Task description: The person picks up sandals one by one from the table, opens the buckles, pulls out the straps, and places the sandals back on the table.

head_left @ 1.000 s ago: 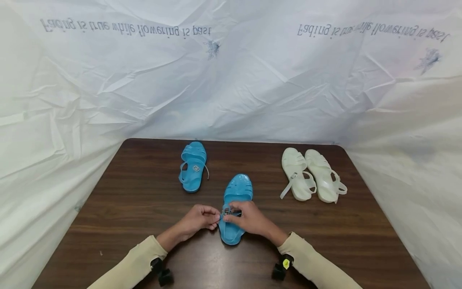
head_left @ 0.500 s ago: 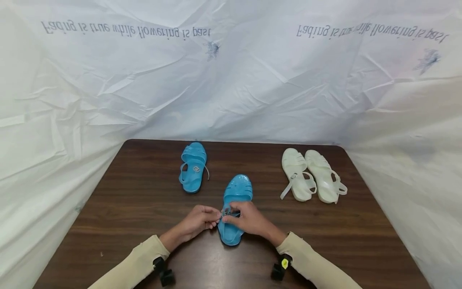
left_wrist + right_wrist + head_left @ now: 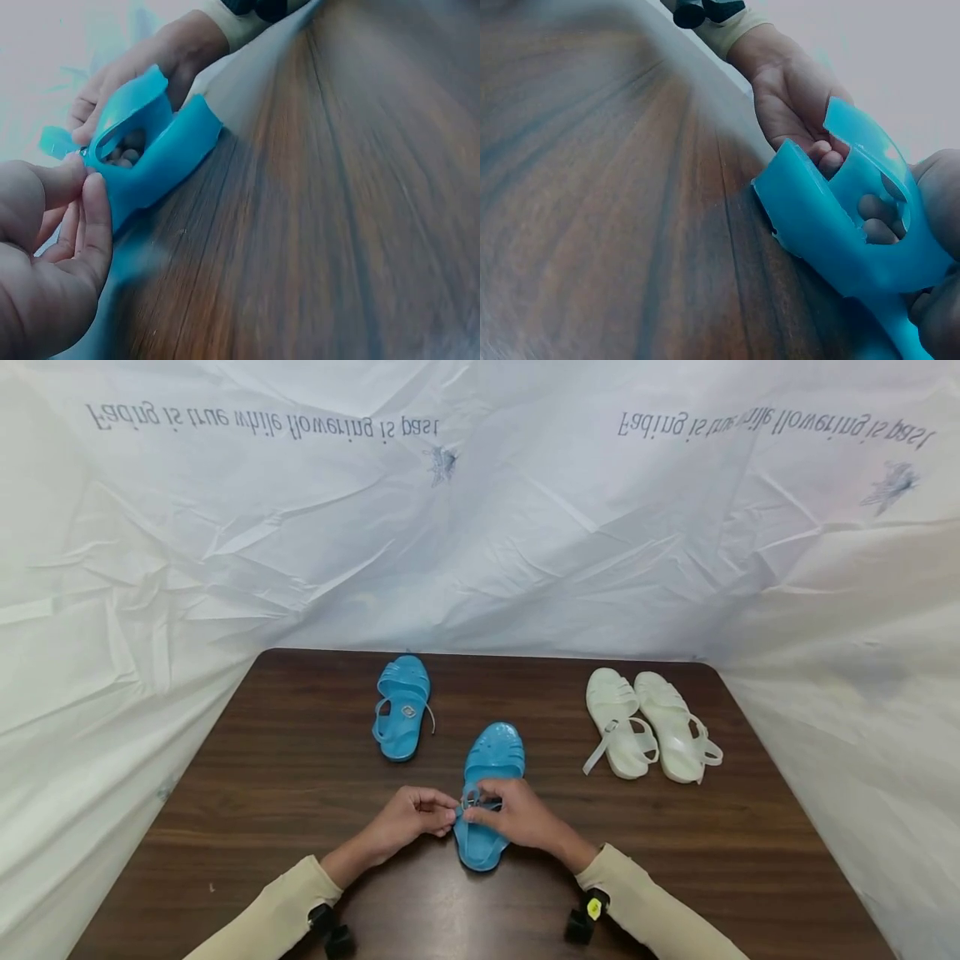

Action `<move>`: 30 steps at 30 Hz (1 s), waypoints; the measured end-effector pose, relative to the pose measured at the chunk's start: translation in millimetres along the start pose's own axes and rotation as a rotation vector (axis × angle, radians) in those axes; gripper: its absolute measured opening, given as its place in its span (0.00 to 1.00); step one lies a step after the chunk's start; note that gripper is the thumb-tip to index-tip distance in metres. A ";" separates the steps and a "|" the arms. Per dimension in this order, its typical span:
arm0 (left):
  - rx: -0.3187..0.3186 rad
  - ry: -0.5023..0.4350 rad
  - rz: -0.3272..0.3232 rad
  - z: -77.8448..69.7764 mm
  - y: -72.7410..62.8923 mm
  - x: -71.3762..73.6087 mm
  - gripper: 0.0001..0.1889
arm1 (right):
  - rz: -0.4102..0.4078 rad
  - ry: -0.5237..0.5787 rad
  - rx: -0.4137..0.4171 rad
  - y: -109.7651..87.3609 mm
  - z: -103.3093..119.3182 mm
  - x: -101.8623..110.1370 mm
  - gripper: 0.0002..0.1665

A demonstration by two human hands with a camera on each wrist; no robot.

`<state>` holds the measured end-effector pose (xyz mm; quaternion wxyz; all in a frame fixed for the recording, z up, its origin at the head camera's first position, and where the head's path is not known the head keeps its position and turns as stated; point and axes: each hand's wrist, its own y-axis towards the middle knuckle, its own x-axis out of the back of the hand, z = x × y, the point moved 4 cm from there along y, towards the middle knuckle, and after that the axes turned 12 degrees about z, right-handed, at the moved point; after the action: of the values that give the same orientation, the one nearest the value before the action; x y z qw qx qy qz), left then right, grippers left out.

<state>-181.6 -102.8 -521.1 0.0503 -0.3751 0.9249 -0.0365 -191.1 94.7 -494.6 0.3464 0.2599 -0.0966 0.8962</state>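
Eased left hand [image 3: 414, 817] slightly toward eight o'clock since half a second ago.
Pinching blue sandal [image 3: 495, 760] beside its buckle [image 3: 470, 802] there, gripping near the buckle with right hand's [image 3: 522, 816] thumb and fingers. Resting sandal on table [image 3: 285, 760] at left hand's three o'clock, right hand's ten, with toe toward twelve.
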 end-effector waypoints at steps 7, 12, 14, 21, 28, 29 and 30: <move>0.029 -0.019 -0.050 0.9 2.0 -2.5 0.13 | 0.012 -0.021 0.019 1.0 -0.2 0.9 0.07; 0.039 -0.004 -0.095 -0.6 3.2 -4.8 0.12 | 0.001 0.004 0.012 1.7 1.1 -0.6 0.08; 0.038 -0.025 -0.120 -0.5 4.0 -5.4 0.12 | -0.007 0.005 0.006 2.0 1.2 -1.4 0.08; -0.056 0.064 -0.181 -3.5 5.8 -3.5 0.11 | -0.011 -0.004 -0.014 1.1 1.0 -0.4 0.09; -0.130 0.254 -0.163 -15.2 10.6 -4.0 0.08 | -0.004 0.001 -0.009 -0.2 -0.6 4.2 0.07; -0.124 0.255 -0.158 -14.9 10.7 -3.6 0.08 | 0.001 0.005 -0.013 0.0 -0.4 4.6 0.08; -0.119 0.256 -0.153 -14.4 10.4 -3.4 0.08 | 0.006 0.007 -0.016 0.4 -0.4 5.0 0.08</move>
<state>-188.1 -92.6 -507.6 -0.0934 -0.4392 0.8929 -0.0330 -194.6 97.4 -492.2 0.3463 0.2538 -0.1036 0.8972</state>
